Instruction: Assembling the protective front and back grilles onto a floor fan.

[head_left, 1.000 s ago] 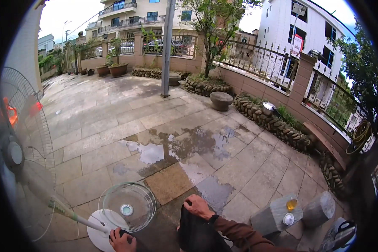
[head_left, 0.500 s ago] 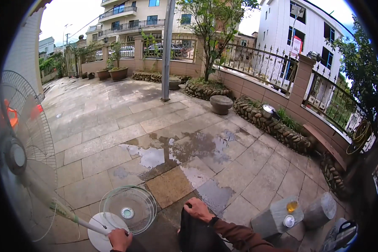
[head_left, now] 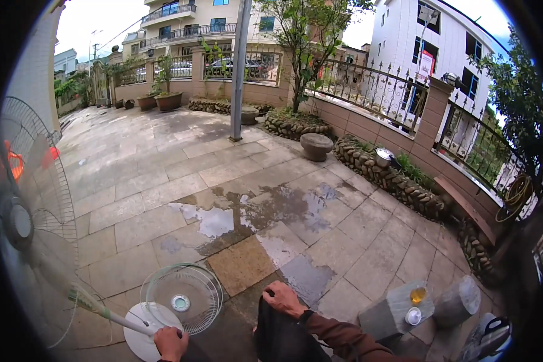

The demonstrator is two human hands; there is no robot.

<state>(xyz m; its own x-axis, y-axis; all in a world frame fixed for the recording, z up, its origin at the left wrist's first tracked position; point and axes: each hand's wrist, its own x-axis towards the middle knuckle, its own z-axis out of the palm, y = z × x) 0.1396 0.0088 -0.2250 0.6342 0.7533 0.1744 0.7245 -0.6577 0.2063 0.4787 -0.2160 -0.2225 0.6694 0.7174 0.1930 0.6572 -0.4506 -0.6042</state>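
My left hand (head_left: 170, 344) is closed around the lower end of a pale fan pole (head_left: 117, 318). The pole slants up to a standing fan's head (head_left: 19, 223) at the left, inside its wire cage. Behind that hand lies a white round disc (head_left: 146, 341) on the paving. Partly over the disc rests a round wire fan grille (head_left: 190, 301) with a pale hub. My right hand (head_left: 285, 298) rests on my dark-trousered knee (head_left: 283, 338), fingers curled in. What those fingers hold, if anything, is hidden.
To the right, a grey stone block (head_left: 383, 317) bears a glass of amber liquid (head_left: 417, 295) and a small white lidded cup (head_left: 413, 316). A grey stone stool (head_left: 458, 301) stands beside it. Ahead are a puddle (head_left: 217, 222), a metal post (head_left: 238, 90) and a stone planter (head_left: 315, 146).
The whole view has shifted slightly. Both hands keep their places and their closed shape.
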